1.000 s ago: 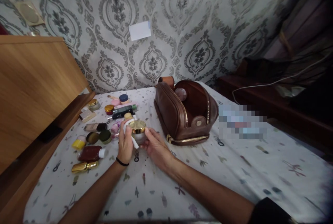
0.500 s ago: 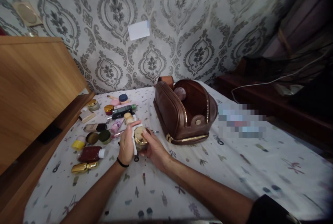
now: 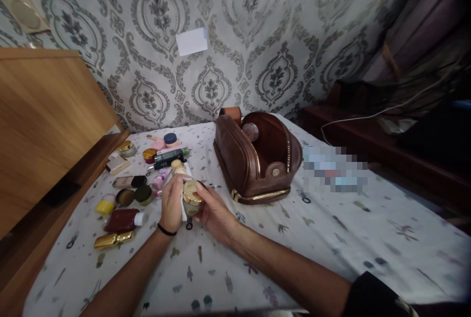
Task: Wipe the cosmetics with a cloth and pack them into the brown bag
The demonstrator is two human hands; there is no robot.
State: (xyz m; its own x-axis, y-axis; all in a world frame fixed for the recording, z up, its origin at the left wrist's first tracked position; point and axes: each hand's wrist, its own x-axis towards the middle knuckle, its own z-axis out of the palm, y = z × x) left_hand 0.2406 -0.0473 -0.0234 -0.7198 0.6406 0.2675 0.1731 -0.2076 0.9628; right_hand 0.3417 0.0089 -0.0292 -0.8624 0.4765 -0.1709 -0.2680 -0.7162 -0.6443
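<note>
A round cosmetic jar (image 3: 193, 193) with a shiny gold lid is tilted between my hands, just above the table. My right hand (image 3: 216, 211) grips it from the right, thumb on the lid. My left hand (image 3: 172, 204) presses a white cloth (image 3: 184, 209) against the jar's left side; its fingers are partly hidden behind the cloth. To the right stands a brown toiletry bag (image 3: 237, 155), unzipped and gaping, with a small pinkish round container (image 3: 250, 132) inside. Left of my hands lie a bottle of dark red liquid (image 3: 123, 220), a gold tube (image 3: 114, 240) and a dark green-lidded jar (image 3: 143, 194).
More cosmetics spread over the left of the patterned tablecloth (image 3: 228, 263), including a black tube (image 3: 167, 161), a blue-lidded jar (image 3: 170, 139) and a yellow-capped container (image 3: 105, 204). A wooden cabinet (image 3: 47, 125) borders the left side. A blurred-out patch (image 3: 334, 169) lies right of the bag.
The view has shifted slightly, so the whole scene sits a little further left. The jar has turned a little in my hands, and both hands keep their hold.
</note>
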